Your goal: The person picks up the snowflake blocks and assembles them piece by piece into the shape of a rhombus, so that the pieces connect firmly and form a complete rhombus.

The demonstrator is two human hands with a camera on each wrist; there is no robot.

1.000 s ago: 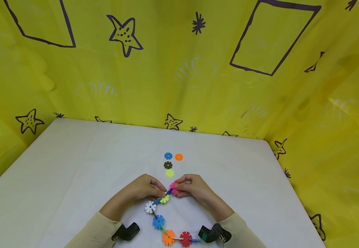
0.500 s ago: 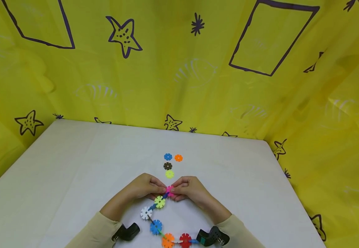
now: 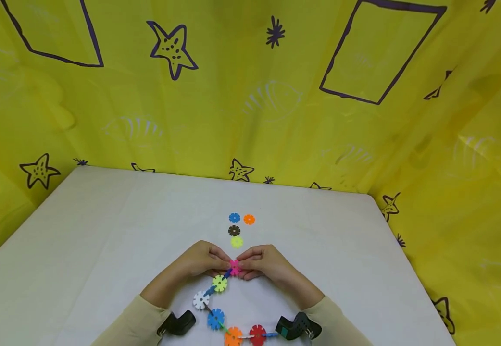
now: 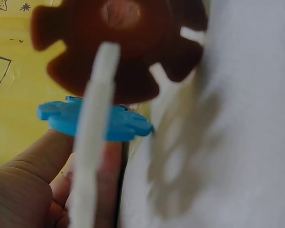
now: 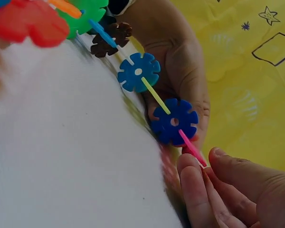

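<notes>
A curved chain of notched plastic snowflake discs runs between my forearms in the head view. Its far end is a pink disc [image 3: 234, 267], with the left hand [image 3: 205, 259] pinching its left edge and the right hand [image 3: 261, 260] pinching its right. A dark blue disc [image 5: 175, 121] joins it edge to edge; beyond come a yellow-green disc [image 3: 219, 283] and a white one [image 3: 200, 300]. The right wrist view has the pink disc edge-on at the right hand's fingertips. Close to the left wrist camera are a brown disc [image 4: 133, 71] and a light blue disc [image 4: 118, 123].
Loose on the white table [image 3: 146, 216], beyond the hands, lie a blue disc [image 3: 234, 218], an orange disc [image 3: 249, 219], a dark brown disc [image 3: 234, 230] and a yellow disc [image 3: 236, 241]. The chain's near end has an orange disc [image 3: 233, 336] and a red disc [image 3: 257, 335].
The left fingers have shifted from beside the yellow-green disc to the pink disc. The right hand and the pink disc have moved left; the chain has swung left and nearer me.
</notes>
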